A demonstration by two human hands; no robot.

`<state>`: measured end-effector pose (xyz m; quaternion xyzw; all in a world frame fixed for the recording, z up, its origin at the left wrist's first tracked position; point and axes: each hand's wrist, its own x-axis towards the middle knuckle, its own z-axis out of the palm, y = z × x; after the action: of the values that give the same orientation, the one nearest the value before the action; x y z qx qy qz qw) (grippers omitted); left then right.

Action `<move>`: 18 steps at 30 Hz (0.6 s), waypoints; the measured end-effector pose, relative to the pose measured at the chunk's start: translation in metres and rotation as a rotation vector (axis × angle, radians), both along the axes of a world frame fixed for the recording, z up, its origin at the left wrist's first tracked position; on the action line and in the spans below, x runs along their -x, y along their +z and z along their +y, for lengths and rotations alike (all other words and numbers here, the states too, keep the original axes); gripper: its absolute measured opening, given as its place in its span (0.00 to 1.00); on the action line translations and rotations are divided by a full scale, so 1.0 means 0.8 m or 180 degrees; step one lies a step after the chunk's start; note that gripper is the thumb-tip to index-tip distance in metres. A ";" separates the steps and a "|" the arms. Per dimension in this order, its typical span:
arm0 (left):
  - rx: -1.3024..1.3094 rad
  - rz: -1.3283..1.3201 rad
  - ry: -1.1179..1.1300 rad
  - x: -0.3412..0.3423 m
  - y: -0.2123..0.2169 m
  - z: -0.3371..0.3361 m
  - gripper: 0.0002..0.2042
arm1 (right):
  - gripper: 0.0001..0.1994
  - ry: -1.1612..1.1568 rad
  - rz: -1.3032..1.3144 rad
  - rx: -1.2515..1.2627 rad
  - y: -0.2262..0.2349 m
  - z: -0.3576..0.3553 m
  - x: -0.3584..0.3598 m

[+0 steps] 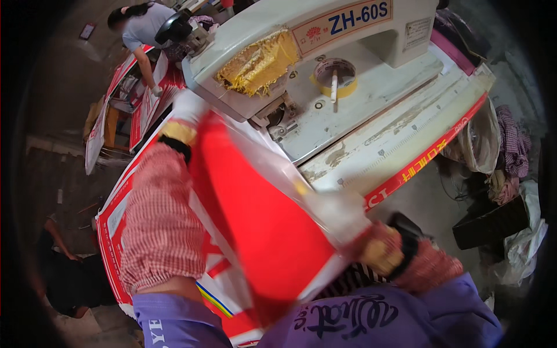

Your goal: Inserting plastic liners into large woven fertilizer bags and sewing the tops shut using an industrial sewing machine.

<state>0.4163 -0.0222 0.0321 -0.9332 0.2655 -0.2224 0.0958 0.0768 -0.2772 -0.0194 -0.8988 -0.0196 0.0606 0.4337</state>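
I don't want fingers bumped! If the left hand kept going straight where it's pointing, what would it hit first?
Probably the near end of the big grey machine, just ahead of the left hand. Depth is unclear, so it might pass beside or under it.

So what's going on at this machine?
The camera wearer's gloved left hand and right hand are on a red-and-white printed sheet beside what looks like a sewing machine; blur hides the exact grip. A tape roll lies on its bed. At upper left, a co-worker bends over similar sheets.
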 end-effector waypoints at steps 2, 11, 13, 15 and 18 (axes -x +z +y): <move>0.1073 0.0607 -0.0270 -0.022 0.044 -0.001 0.15 | 0.09 -0.0170 0.0294 0.0442 0.015 0.032 -0.064; -0.0884 0.0306 -0.0132 0.145 0.162 -0.087 0.05 | 0.07 0.0867 -0.1956 0.0689 -0.020 0.040 -0.162; -0.1573 0.0637 0.0031 0.199 0.180 -0.129 0.04 | 0.08 0.1345 -0.1733 0.1081 0.024 0.001 -0.171; -0.1966 0.0610 -0.0452 0.257 0.187 -0.165 0.05 | 0.10 0.2464 -0.1311 0.1810 0.036 -0.027 -0.194; -0.1969 0.0458 -0.1615 0.329 0.193 -0.252 0.03 | 0.11 0.1995 -0.0965 0.0799 0.000 -0.036 -0.215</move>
<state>0.1529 -0.2242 0.1868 -0.7784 0.5477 -0.0828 0.2953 0.2485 -0.3062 -0.0191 -0.8941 -0.3503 0.0586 0.2727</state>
